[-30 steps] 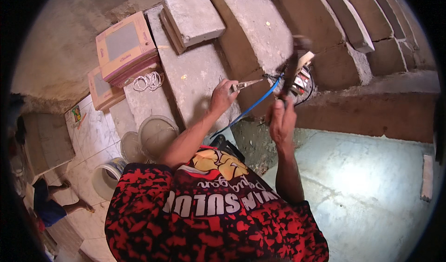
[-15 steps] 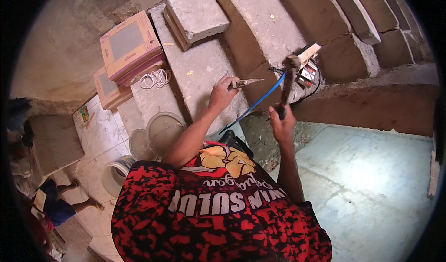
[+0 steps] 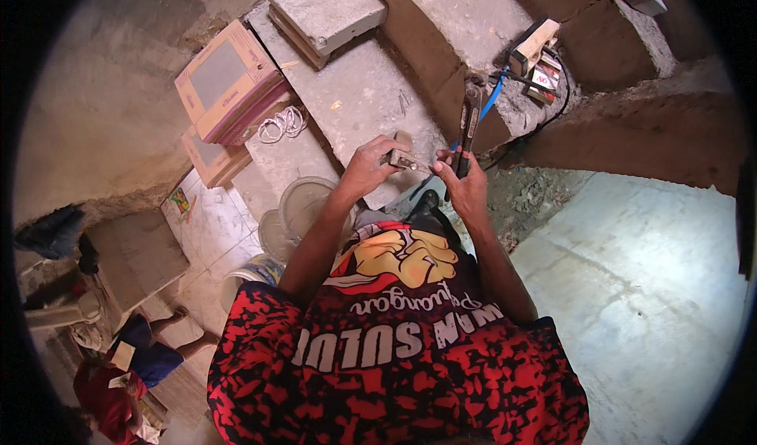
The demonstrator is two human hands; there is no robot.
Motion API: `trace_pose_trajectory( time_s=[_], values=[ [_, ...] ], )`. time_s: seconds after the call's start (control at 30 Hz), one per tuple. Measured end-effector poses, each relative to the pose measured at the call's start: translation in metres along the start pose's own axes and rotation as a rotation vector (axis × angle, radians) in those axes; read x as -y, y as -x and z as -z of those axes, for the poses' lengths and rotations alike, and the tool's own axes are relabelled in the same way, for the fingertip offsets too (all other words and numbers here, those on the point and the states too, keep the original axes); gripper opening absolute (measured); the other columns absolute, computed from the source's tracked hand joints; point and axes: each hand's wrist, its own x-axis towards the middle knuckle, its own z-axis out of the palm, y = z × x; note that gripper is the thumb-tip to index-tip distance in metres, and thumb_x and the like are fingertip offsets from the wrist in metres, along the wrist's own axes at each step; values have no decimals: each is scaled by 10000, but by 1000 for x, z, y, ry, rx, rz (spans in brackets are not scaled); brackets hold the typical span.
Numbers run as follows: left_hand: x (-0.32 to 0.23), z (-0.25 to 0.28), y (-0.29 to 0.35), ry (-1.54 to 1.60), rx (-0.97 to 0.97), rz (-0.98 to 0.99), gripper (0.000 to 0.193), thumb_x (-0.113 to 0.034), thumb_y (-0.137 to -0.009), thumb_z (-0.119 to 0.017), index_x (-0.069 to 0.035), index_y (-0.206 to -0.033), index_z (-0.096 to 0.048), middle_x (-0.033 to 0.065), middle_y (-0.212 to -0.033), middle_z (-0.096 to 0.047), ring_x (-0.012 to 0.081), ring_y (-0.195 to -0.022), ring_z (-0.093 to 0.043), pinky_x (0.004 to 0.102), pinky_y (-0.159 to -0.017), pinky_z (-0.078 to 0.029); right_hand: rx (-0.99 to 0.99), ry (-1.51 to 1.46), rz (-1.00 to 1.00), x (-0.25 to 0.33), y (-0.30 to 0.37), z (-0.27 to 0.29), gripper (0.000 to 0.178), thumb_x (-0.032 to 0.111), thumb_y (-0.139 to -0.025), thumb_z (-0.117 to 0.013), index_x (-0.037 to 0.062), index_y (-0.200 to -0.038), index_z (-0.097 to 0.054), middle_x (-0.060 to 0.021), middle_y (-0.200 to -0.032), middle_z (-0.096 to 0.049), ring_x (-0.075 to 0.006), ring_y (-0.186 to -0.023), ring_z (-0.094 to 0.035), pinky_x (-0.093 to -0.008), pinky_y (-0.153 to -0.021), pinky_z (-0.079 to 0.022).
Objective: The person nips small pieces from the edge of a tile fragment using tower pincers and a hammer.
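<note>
My left hand (image 3: 374, 165) is closed around a small pointed metal tool (image 3: 405, 161), whose narrow tip points right. A short block-like piece juts above its fingers; I cannot tell whether it belongs to the tool. My right hand (image 3: 467, 183) grips long-handled pincers (image 3: 471, 117), their rounded dark jaws pointing up and away from me. Its thumb and a fingertip are close to the pointed tool's tip; whether they touch it I cannot tell. Both hands are close together in front of my patterned shirt, above the grey concrete step (image 3: 339, 102).
A blue cable (image 3: 493, 102) runs behind the pincers to a power strip (image 3: 535, 43) and a small red-and-white box (image 3: 544, 78). Left are cartons (image 3: 225, 82), coiled white cord (image 3: 284, 124) and buckets (image 3: 306, 208). Another person (image 3: 118, 398) is at lower left; brown curved steps rise ahead.
My right hand has come left and nearer with the pincers, beside my left hand. The pointed tool has tilted, its tip now lower. The whole view has shifted slightly.
</note>
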Motion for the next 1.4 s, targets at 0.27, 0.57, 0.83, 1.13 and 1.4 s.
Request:
trace_pose_trajectory(
  time_s=[0.27, 0.57, 0.83, 1.13, 1.4],
  values=[
    [4, 3, -19, 315, 94, 213, 347, 2, -714, -720, -60, -1049, -654, 57, -1042, -626, 153, -1022, -594, 278, -866, -499, -61, -48, 41, -18, 0, -6, 352, 212, -795, -765, -5, -1025, -611, -57, -827, -687, -113, -722, -625, -270, -671, -495],
    [63, 16, -83, 729, 180, 408, 366, -45, -794, -665, -1, -1150, -592, 67, -1082, -634, 147, -985, -594, 278, -867, -479, -132, 46, 50, 5, -12, 3, 303, 202, -799, -754, -5, -955, -598, -74, -798, -688, -112, -676, -624, -275, -612, -486],
    [168, -37, -152, -663, 246, -199, 216, -65, -822, -489, -27, -968, -644, 164, -1048, -625, 344, -1033, -565, 411, -921, -441, -160, 56, 75, 5, -22, 3, 303, 210, -814, -736, -16, -944, -581, -74, -786, -682, -117, -667, -613, -272, -614, -477],
    [151, -36, -155, -1075, 430, -293, 144, -98, -836, -493, -71, -889, -625, 105, -936, -608, 263, -966, -582, 391, -859, -449, -133, 24, 37, 1, -24, 13, 271, 197, -830, -714, -4, -915, -554, -118, -797, -666, -181, -681, -637, -312, -636, -486],
    [135, -25, -155, -1141, 496, -405, 133, -126, -846, -508, -97, -879, -634, 87, -935, -610, 258, -977, -573, 394, -835, -437, -174, 51, 29, -12, -21, 20, 291, 231, -837, -706, -3, -920, -553, -154, -799, -658, -279, -711, -650, -363, -648, -486]
  ],
)
